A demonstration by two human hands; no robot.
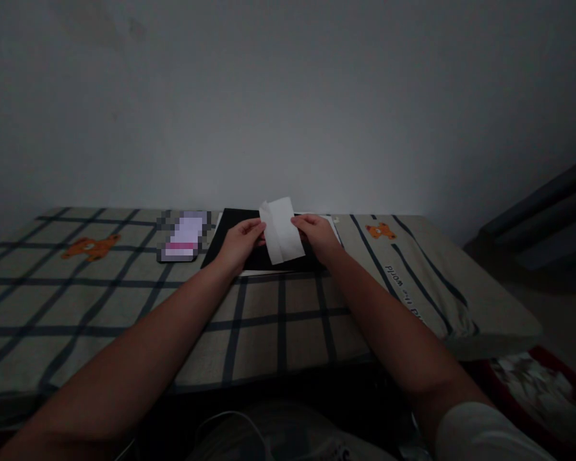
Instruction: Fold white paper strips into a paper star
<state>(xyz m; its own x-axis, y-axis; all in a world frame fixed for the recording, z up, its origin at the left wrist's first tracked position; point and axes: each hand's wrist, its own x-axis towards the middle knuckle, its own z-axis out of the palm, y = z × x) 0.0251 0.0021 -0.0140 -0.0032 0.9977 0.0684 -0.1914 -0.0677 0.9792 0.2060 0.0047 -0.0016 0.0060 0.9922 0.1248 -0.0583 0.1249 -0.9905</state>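
left grip (241,242) and right grip (319,237) tightly pinch white paper (284,232) by opposite edges.

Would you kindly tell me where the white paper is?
In the head view, the white paper is near the centre, held between the left hand and right hand, over the black sheet.

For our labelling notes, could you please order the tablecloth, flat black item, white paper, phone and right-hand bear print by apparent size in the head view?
1. Tablecloth
2. Flat black item, partly covered
3. White paper and phone: too alike to rank
4. Right-hand bear print
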